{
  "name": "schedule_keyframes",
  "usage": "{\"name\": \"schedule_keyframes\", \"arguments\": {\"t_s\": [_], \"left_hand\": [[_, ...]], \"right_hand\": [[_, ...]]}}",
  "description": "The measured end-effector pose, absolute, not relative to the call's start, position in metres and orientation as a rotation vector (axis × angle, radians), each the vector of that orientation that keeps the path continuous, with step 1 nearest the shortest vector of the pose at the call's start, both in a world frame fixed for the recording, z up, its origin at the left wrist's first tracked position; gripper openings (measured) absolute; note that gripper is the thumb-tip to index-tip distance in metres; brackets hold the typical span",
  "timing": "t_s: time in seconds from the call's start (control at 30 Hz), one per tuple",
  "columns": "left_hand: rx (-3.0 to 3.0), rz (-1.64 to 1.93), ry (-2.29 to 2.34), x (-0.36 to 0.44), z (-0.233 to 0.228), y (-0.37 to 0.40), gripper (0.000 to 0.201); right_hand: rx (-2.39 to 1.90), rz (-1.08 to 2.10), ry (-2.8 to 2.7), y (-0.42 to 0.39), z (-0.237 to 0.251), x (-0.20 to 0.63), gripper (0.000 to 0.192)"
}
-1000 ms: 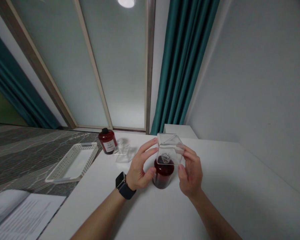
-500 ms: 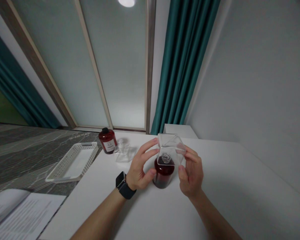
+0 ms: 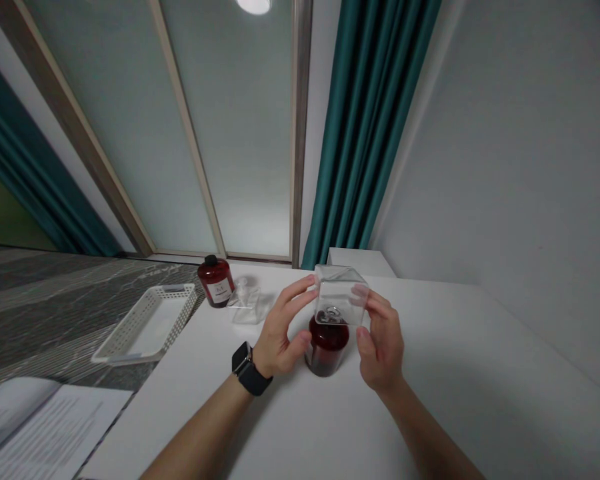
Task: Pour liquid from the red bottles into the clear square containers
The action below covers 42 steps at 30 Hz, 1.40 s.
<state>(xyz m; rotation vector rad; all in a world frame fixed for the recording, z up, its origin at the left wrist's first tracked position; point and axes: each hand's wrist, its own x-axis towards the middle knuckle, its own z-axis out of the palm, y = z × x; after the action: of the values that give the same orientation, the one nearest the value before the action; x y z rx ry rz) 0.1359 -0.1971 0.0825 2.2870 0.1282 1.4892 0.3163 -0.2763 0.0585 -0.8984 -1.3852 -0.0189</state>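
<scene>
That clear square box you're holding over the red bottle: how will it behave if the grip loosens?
The clear box looks thin-walled and empty, so probably light and a little flexible. Its smooth faces may slip between the left hand and right hand. Perched on the red bottle, which has a narrow neck, it would likely tilt or slide off.

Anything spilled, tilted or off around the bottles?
No spill shows. One oddity: the clear square bottle is upside down, neck to neck over the open dark red bottle, held by the left hand and right hand. The second dark red bottle stands upright, capped.
</scene>
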Motion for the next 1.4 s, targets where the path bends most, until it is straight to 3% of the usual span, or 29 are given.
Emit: {"name": "schedule_keyframes", "arguments": {"t_s": [0.9,1.17,1.4], "left_hand": [[2.142,1.219,0.575,0.143,0.069,-0.188,0.043],[2.057,1.164,0.683,0.145,0.055,-0.175,0.03],[1.999,1.028,0.567,0.14,0.053,-0.165,0.037]], "right_hand": [[-1.15,0.199,-1.366,-0.263,0.043,0.322,0.04],[-1.194,0.325,-1.292,-0.256,0.03,0.321,0.041],[-1.199,0.383,-1.294,-0.253,0.024,0.323,0.045]]}}
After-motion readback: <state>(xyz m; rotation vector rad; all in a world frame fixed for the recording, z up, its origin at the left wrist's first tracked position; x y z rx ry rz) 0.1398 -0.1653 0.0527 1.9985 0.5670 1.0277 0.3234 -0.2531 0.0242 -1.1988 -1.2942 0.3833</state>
